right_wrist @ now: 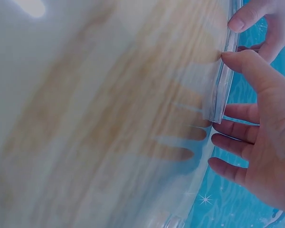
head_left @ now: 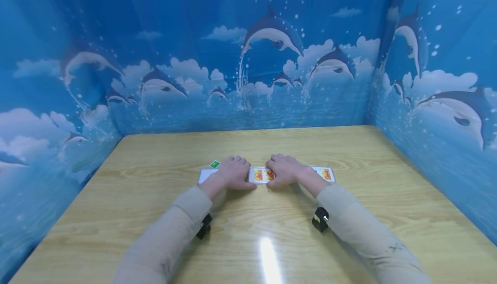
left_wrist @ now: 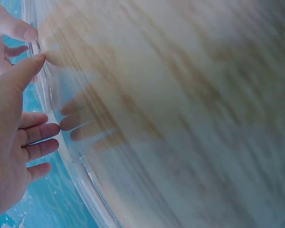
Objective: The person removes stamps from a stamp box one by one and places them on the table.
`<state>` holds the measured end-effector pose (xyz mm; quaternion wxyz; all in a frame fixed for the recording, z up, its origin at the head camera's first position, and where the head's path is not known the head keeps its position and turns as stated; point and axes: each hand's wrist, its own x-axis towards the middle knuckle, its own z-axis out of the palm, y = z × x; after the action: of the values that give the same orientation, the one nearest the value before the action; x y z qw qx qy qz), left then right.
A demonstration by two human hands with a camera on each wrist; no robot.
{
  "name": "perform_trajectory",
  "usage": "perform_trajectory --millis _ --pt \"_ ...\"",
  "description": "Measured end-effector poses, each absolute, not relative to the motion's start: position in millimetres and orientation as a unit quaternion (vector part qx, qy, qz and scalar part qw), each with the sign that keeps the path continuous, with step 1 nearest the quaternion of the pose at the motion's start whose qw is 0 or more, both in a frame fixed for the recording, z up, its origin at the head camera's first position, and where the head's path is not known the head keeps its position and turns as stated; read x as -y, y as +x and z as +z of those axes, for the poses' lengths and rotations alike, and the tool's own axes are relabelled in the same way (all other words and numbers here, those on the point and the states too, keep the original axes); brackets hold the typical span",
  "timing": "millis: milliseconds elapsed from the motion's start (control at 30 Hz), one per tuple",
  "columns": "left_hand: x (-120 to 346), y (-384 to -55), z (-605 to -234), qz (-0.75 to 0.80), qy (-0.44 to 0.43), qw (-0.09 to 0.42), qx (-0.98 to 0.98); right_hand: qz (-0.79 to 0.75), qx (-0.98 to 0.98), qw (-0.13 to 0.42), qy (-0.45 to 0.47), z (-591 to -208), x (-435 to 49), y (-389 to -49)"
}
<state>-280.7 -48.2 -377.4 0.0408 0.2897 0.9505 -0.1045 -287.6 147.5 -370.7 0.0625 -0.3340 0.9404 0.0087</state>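
A shallow clear plastic tray (head_left: 260, 175) lies on the table with small cards (head_left: 258, 175) showing orange and red pictures in it. At its left end my left hand (head_left: 234, 173) grips it, thumb at the near edge and fingers toward the far side. My right hand (head_left: 285, 170) holds the right end the same way. In the left wrist view the left thumb (left_wrist: 31, 66) meets the tray's edge (left_wrist: 47, 90). The right wrist view shows the right thumb (right_wrist: 232, 58) against the clear edge (right_wrist: 218, 95). Both hands partly cover the tray.
Beside the left hand lies another flat tray (head_left: 207, 175), partly hidden by the wrist. A similar tray (head_left: 324, 173) with picture cards is beyond the right wrist. A small green card (head_left: 215, 163) rests behind the left tray. Blue dolphin-print curtains (head_left: 248, 59) border the wooden table (head_left: 256, 219).
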Motion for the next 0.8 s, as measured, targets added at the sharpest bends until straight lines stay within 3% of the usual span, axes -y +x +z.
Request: perform_trajectory --millis 800 --pt "46.6 -285.9 -379.2 -0.084 0.289 0.06 -0.952 -0.039 -0.928 0.067 -0.364 -372.9 -147.7 -293.2"
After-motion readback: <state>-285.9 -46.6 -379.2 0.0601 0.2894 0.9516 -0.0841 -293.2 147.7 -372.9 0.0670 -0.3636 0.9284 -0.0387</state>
